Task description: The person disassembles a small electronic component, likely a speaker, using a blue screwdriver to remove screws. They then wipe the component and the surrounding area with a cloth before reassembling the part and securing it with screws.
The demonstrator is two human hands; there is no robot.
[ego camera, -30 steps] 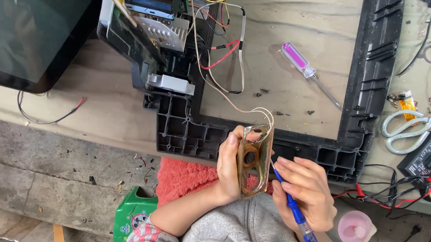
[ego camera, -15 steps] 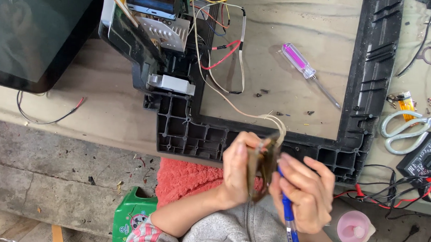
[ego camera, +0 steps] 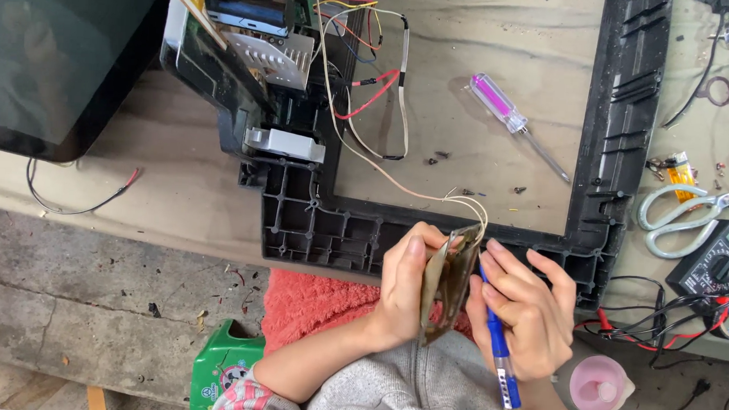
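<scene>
My left hand [ego camera: 406,282] grips a small brown circuit board [ego camera: 445,284], held edge-on just in front of the black plastic frame [ego camera: 315,219]. Thin pale wires [ego camera: 463,203] run from the board's top up across the bench. My right hand [ego camera: 525,306] holds a blue-handled tool [ego camera: 501,363] like a pen, its tip against the board's right side. A purple-handled screwdriver [ego camera: 500,106] lies inside the frame.
A dark screen panel [ego camera: 51,52] lies at the far left. An opened chassis with circuit boards [ego camera: 257,36] sits top centre. Scissors [ego camera: 692,211], a multimeter [ego camera: 714,260] and tangled leads are at the right. A pink cup [ego camera: 598,386] and green stool [ego camera: 222,371] stand below.
The left hand has turned the board from face-on to edge-on. The right hand has moved the blue tool up against the board's side.
</scene>
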